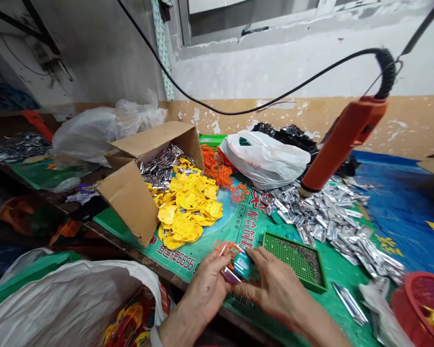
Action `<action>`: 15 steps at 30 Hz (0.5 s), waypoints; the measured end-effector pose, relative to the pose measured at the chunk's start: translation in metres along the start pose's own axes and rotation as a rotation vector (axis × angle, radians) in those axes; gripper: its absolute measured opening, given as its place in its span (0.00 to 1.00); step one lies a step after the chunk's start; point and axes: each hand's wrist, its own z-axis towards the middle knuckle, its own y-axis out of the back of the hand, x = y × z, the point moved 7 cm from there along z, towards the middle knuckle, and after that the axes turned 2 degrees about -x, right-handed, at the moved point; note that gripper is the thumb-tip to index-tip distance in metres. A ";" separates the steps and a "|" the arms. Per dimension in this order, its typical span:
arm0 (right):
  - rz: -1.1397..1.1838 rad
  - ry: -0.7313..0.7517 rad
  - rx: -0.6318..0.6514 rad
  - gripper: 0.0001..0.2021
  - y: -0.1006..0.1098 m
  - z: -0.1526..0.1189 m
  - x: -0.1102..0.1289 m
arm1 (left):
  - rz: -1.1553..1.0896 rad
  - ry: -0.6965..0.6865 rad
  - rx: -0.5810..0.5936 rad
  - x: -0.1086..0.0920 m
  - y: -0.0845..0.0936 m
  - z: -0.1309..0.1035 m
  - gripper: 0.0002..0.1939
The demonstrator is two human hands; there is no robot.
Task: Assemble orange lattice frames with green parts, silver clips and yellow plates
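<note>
My left hand (210, 283) and my right hand (273, 279) are closed from both sides on a small part with a shiny silver strip, a teal piece (241, 265) and orange plastic; its exact kind cannot be told. They are just above the table's near edge. Beyond the left hand lies a heap of yellow plastic parts (188, 207), spilling from a cardboard box (128, 202) with silver strips in it. A green tray (292, 260) of small dark screws lies just past my right hand. Shiny silver strips (321, 212) form a pile behind it.
An orange electric screwdriver (343, 144) hangs on a black cable above the silver pile. Orange plastic pieces (217, 166) and a white plastic bag (267, 156) are at the back. A red basket (419, 303) stands at right, a white sack (75, 299) of yellow and orange parts at lower left.
</note>
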 end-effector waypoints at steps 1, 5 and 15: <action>0.076 0.009 0.071 0.25 0.000 0.014 0.001 | -0.002 -0.023 -0.015 -0.005 0.005 0.002 0.12; 0.138 -0.126 0.046 0.21 0.004 0.088 -0.010 | 0.006 -0.091 -0.054 -0.020 0.022 0.003 0.12; -0.011 -0.295 0.060 0.16 -0.062 0.183 -0.022 | 0.058 -0.048 0.064 -0.022 0.026 0.005 0.16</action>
